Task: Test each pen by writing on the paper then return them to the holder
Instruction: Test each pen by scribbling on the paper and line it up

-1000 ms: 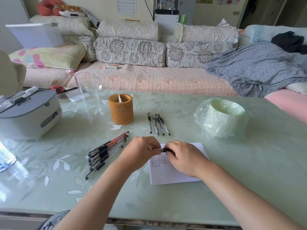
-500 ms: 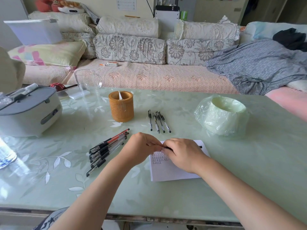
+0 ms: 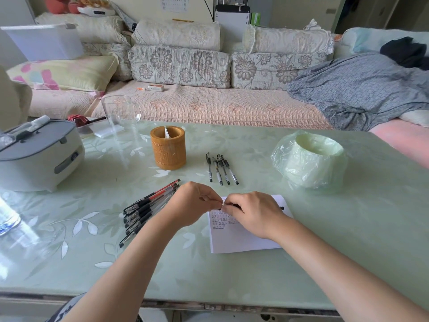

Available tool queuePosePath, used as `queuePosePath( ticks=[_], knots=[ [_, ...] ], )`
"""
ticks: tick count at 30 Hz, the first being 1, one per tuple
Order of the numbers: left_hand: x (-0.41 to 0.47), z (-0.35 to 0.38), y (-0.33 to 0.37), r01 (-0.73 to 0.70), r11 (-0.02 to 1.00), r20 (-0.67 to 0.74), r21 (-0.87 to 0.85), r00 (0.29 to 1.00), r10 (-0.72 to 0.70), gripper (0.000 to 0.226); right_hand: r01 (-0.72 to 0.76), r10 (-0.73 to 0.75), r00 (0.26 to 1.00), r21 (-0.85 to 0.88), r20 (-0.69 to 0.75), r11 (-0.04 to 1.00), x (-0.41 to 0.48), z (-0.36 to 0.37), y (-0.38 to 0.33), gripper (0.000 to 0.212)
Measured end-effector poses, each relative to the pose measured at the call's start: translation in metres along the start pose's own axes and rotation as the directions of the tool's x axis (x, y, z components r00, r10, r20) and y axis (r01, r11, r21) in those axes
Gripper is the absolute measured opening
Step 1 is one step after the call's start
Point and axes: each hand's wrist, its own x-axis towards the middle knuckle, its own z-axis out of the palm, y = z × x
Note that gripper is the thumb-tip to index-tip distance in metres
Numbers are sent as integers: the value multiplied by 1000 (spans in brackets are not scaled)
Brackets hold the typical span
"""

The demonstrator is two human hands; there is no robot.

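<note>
At centre frame, over the paper (image 3: 236, 240), one pen (image 3: 281, 208) sits between our joined hands; right hand (image 3: 253, 212) grips the barrel, left hand (image 3: 192, 203) pinches the tip; its tail, hidden a second ago, now shows at right; we judge capping, then the holder (image 3: 168, 147).

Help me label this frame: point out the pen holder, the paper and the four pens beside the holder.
pen holder (image 3: 168, 152), head view, front wall.
paper (image 3: 241, 240), head view, blank lower half.
four pens (image 3: 223, 169), head view, one pen's barrel.
</note>
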Motion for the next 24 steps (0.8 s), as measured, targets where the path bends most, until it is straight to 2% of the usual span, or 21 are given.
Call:
queuePosePath(
  ticks=[4, 8, 11, 15, 17, 19, 22, 24],
  knots=[
    [2, 1, -8, 3, 985, -29, 175, 1000, 2, 9, -77, 73, 994, 40, 84, 996, -2, 6, 5, 37],
    [3, 1, -18, 26, 932, -27, 363, 999, -17, 19, -89, 58, 993, 324, 103, 942, -4, 6, 12, 31],
    [4, 2, -21, 32, 905, -13, 423, 999, -30, 21, -149, 127, 989, 546, 79, 824, -2, 7, 14, 35],
    [7, 6, -24, 1, 886, -2, 464, 1000, 0, 23, -264, 200, 962, 806, 183, 530, 0, 10, 12, 55],
    [10, 8, -26, -17, 889, -8, 458, 1000, 24, 24, -238, 167, 970, 814, 175, 531, 1, 12, 15, 62],
    [12, 11, -27, -36, 894, -13, 447, 999, 46, 25, -188, 127, 982, 815, 141, 549, -1, 16, 17, 52],
    [15, 15, -28, -50, 897, -10, 439, 998, 61, 29, -183, 135, 982, 869, 135, 460, -3, 18, 14, 17],
    [16, 18, -27, -64, 892, 25, 447, 998, 60, 39, -210, 172, 974, 876, 148, 433, -1, 19, 14, 20]
  ],
)
